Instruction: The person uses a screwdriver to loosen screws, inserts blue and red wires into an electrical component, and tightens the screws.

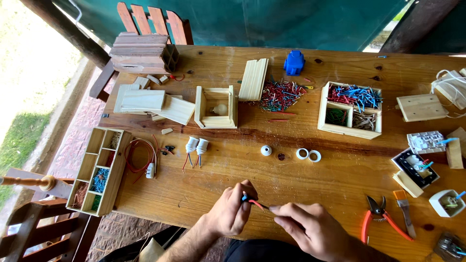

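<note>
A: Fig., head view, near edge. L hand (232,212) pinched shut on blue-and-red wire (253,202), thumb and forefinger at blue end. R hand (308,228) closed on same wire's red end, fingertips (275,209) pressed together. Wire spans short gap betw. both hands, just above wooden table (233,165), near front edge, centre.

B: Right of hands?

A: Orange-handled cutters (381,221) lying flat, brush w/ orange ferrule (404,207) just beside. Further right: white socket part w/ wires (446,203), switch assemblies (420,162) on small wood blocks.

B: Mid-table?

A: Two white lamp holders w/ red and blue leads (196,145), side by side. Left of them, red wire loop w/ white switch (143,157). Right: white round cap (266,150), two white rings (308,155) touching each other. Far left, long divided wooden tray (122,160) overhanging edge, wire bits in compartments.

B: Beyond?

A: Open wooden box w/ bulb inside (216,107). Loose planks (145,102) to its left, slatted panel (254,79) to its right. Heap of red, blue, green wire offcuts (279,94) near panel. Four-compartment wooden box (349,110) w/ sorted wires, right of heap. Flat wooden lid (421,107) further right.

B: Far edge?

A: Blue plastic part (294,62), upright. Stack of wooden pieces (143,53) at far-left corner. Green tarp (272,19) behind table.
</note>
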